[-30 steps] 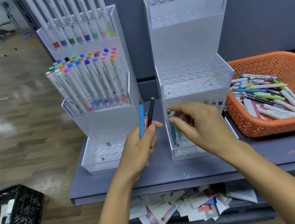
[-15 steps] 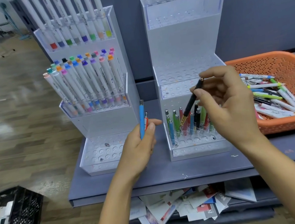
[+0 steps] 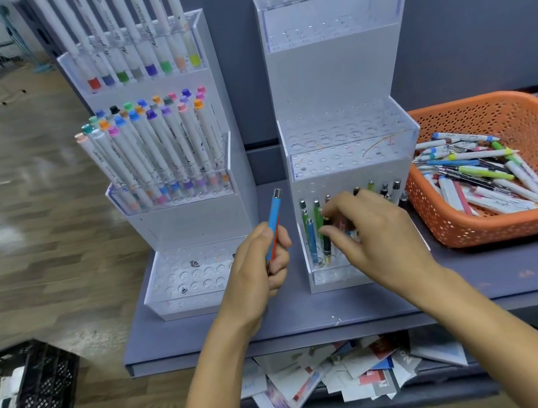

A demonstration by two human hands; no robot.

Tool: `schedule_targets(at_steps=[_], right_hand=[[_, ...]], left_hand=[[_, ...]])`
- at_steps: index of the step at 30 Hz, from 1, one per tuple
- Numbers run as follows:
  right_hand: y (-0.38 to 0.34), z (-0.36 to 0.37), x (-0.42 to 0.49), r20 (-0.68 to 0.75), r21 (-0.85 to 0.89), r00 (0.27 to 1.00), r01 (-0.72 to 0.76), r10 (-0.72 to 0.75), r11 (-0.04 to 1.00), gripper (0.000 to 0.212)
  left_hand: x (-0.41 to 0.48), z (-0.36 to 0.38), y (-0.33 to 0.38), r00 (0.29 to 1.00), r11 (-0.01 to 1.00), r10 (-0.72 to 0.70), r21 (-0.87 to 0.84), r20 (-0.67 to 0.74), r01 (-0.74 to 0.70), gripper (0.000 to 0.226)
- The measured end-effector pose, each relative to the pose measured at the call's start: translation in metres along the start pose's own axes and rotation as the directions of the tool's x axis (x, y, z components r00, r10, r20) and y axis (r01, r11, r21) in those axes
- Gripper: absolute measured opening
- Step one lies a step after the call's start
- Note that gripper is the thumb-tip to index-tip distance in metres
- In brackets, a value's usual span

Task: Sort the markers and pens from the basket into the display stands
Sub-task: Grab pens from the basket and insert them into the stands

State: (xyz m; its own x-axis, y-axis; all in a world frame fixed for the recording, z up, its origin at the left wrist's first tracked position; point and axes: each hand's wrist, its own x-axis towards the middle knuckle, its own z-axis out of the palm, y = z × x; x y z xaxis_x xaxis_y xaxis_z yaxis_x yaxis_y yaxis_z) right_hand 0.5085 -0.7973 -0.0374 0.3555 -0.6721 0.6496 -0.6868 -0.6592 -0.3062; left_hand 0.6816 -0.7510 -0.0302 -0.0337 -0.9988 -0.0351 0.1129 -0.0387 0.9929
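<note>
2 pens (image 3: 274, 217) gripped in left hand (image 3: 260, 274) | right hand (image 3: 375, 233) pinches black pen (image 3: 327, 245), now lowered into right stand (image 3: 335, 73)

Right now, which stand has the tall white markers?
The left stand: its top two tiers hold colour-capped white markers. The right stand holds only short pens, in its bottom tier.
</note>
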Motion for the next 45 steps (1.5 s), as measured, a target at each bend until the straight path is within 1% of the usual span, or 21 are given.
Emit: schedule_targets(at_steps=[2,4,6,8,10,12,15,16,17,19,21,23,27,30,34,35,37,39,40,42,45], right_hand=[[0.002,-0.002,0.002,0.000,0.037,0.999,-0.038,0.038,0.999,0.020],[-0.002,-0.008,0.004,-0.017,0.159,0.994,-0.106,0.110,0.981,0.027],[-0.011,-0.016,0.007,-0.004,0.390,0.974,-0.206,0.225,0.897,0.027],[-0.019,-0.022,0.011,0.076,0.581,0.956,-0.272,0.282,0.767,0.025],[-0.022,-0.025,0.013,0.116,0.662,0.952,-0.287,0.284,0.692,0.022],[-0.023,-0.028,0.015,0.128,0.718,0.945,-0.297,0.301,0.629,0.022],[-0.018,-0.038,0.017,0.035,0.800,0.925,-0.253,0.377,0.545,0.023],[-0.015,-0.043,0.018,-0.024,0.809,0.917,-0.216,0.399,0.546,0.022],[-0.011,-0.048,0.020,-0.082,0.798,0.913,-0.181,0.400,0.575,0.021],[-0.004,-0.053,0.020,-0.148,0.724,0.922,-0.146,0.359,0.675,0.018],[0.001,-0.048,0.015,-0.161,0.584,0.945,-0.142,0.285,0.799,0.016],[0.003,-0.038,0.009,-0.152,0.414,0.965,-0.133,0.212,0.901,0.012],[0.006,-0.019,0.001,-0.121,0.263,0.984,-0.099,0.134,0.960,0.012],[0.009,-0.011,-0.002,-0.064,0.207,0.994,-0.078,0.093,0.975,0.013],[0.014,-0.004,-0.008,0.053,0.138,0.997,-0.065,0.058,0.988,0.015],[0.014,-0.004,-0.009,0.067,0.125,0.996,-0.063,0.055,0.990,0.015],[0.013,-0.006,-0.008,0.036,0.128,0.997,-0.068,0.064,0.989,0.019],[0.006,-0.015,-0.005,-0.025,0.236,0.990,-0.130,0.140,0.963,0.023],[0.000,-0.020,-0.003,-0.028,0.341,0.981,-0.172,0.193,0.924,0.023],[-0.008,-0.028,0.000,0.022,0.526,0.967,-0.228,0.255,0.819,0.027],[-0.013,-0.033,0.003,0.048,0.613,0.965,-0.232,0.258,0.755,0.025]], left_hand=[[-0.001,0.000,-0.001,1.000,1.000,0.018,0.000,0.007,-0.018,0.024],[-0.002,0.001,-0.001,0.998,0.999,0.042,0.008,0.039,-0.042,0.021],[-0.003,0.005,0.000,0.991,0.996,0.082,0.029,0.109,-0.086,0.021],[-0.003,0.009,0.001,0.975,0.988,0.124,0.070,0.186,-0.139,0.021],[-0.002,0.013,0.000,0.963,0.974,0.142,0.143,0.230,-0.177,0.022],[0.000,0.015,-0.001,0.963,0.956,0.145,0.218,0.227,-0.195,0.024],[0.002,0.013,-0.003,0.979,0.943,0.135,0.285,0.150,-0.174,0.023],[0.003,0.011,-0.004,0.984,0.938,0.142,0.304,0.108,-0.168,0.023],[0.004,0.008,-0.006,0.986,0.932,0.153,0.323,0.066,-0.166,0.024],[0.005,0.003,-0.009,0.987,0.933,0.161,0.327,-0.002,-0.151,0.026],[0.006,0.000,-0.012,0.988,0.942,0.153,0.307,-0.031,-0.136,0.029],[0.006,0.003,-0.013,0.989,0.947,0.143,0.292,-0.020,-0.131,0.032],[0.006,0.008,-0.014,0.992,0.949,0.128,0.288,0.025,-0.129,0.033],[0.006,0.009,-0.013,0.991,0.949,0.124,0.285,0.050,-0.133,0.030],[0.005,0.011,-0.013,0.990,0.946,0.131,0.292,0.060,-0.143,0.027],[0.006,0.012,-0.013,0.990,0.946,0.131,0.292,0.061,-0.143,0.026],[0.005,0.013,-0.012,0.989,0.948,0.135,0.281,0.066,-0.148,0.025],[0.004,0.015,-0.010,0.983,0.941,0.164,0.286,0.079,-0.180,0.024],[0.003,0.017,-0.009,0.978,0.934,0.184,0.293,0.094,-0.204,0.023],[0.002,0.023,-0.008,0.968,0.926,0.212,0.289,0.134,-0.242,0.021],[0.001,0.033,-0.005,0.957,0.916,0.238,0.288,0.168,-0.279,0.020]])
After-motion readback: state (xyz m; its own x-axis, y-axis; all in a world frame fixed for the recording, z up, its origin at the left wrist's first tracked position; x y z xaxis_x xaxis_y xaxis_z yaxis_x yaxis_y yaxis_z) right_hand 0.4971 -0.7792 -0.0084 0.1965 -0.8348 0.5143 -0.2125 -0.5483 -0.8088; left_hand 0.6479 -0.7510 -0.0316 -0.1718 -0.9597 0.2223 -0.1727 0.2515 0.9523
